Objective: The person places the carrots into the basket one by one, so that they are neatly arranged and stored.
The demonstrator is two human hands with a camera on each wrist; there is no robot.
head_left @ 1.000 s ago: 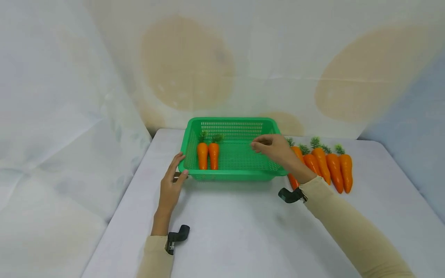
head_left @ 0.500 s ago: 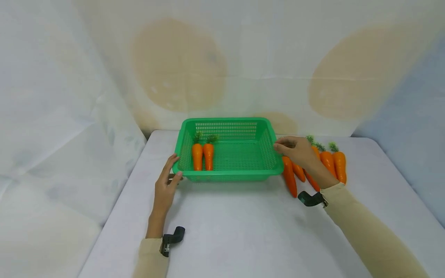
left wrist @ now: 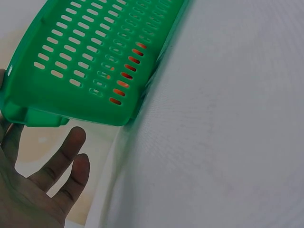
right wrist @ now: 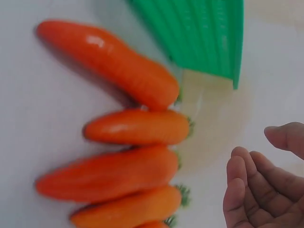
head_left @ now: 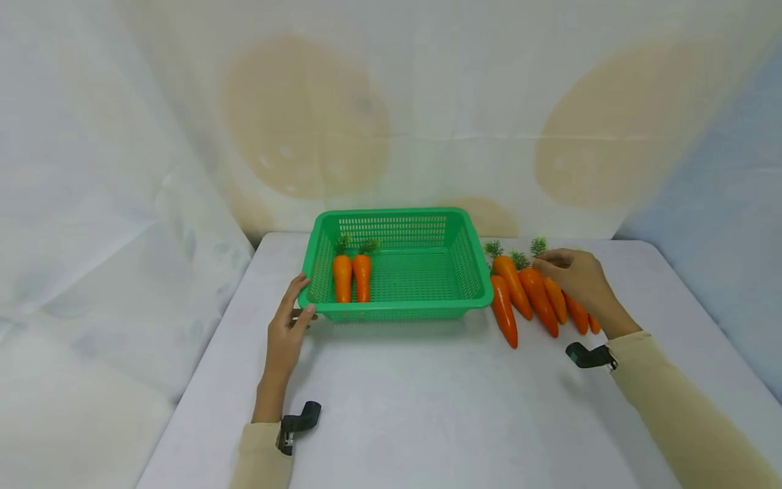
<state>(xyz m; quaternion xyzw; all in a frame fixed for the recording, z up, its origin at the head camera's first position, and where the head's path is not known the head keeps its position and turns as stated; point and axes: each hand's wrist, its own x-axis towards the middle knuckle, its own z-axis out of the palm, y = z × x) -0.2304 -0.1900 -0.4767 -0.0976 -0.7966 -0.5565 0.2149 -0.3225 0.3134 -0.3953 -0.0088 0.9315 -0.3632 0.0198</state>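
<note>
The green plastic basket (head_left: pixel 397 307) sits at the back of the table. My left hand (head_left: pixel 286 339) grips its front left corner; in the left wrist view, two fingers of the hand (left wrist: pixel 47 185) stay off the basket wall (left wrist: pixel 71 104). Two carrots (head_left: pixel 362 278) with green tops lie side by side in the basket's left part. My right hand (head_left: pixel 577 277) is over the row of carrots to the right of the basket, partly covering the rightmost ones. In the right wrist view, the right hand (right wrist: pixel 266 190) holds nothing, thumb apart from loosely bent fingers.
Several loose carrots (head_left: pixel 537 302) lie in a row on the white table (head_left: pixel 415 401), tops toward the back. The leftmost carrot (head_left: pixel 504 314) lies close to the basket's right side. A patterned cloth (head_left: pixel 427 102) hangs behind the table.
My right hand has moved right, from above the basket's inside, past its right rim, to over the loose carrots. The left hand stays at the basket's corner. The view has shifted slightly.
</note>
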